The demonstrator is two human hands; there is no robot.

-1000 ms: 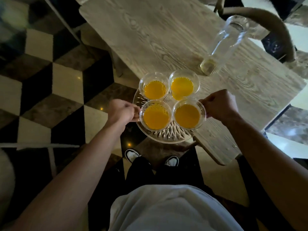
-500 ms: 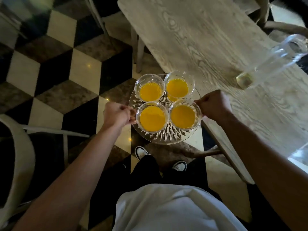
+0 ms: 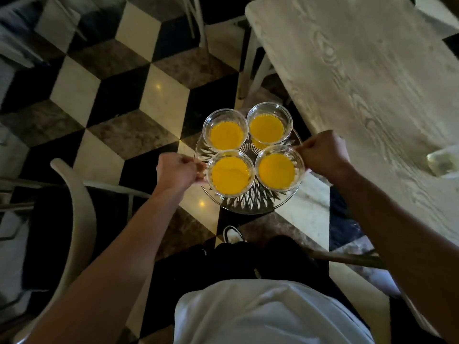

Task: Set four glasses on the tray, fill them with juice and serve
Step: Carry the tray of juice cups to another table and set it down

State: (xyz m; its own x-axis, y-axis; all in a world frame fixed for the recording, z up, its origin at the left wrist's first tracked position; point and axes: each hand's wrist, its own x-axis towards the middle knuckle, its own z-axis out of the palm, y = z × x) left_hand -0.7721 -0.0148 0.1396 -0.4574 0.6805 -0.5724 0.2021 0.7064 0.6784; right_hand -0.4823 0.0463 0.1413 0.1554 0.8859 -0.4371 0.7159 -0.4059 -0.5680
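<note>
Serving stage, head view. A round cut-glass tray (image 3: 248, 203) was carried in the air above the chequered floor (image 3: 139, 100), just left of the wooden bench (image 3: 372, 78) and clear of its edge. The left hand (image 3: 176, 171) had its grip clamped on the tray's left rim, and the right hand (image 3: 323, 152) had its grip clamped on the right rim, fingers curled under. The tray thus lay between the two grips, equally near each hand, its level line running hand to hand. Four glasses (image 3: 248, 148) stood upright on it in a two-by-two block, rims almost touching, each holding orange juice (image 3: 229, 175). A nearly empty carafe (image 3: 443, 161) remained on the bench, well right of the tray. A pale chair back (image 3: 79, 207) stood left of the tray. Setting and filling appeared complete; the coming move probably depended on keeping both rims level.
</note>
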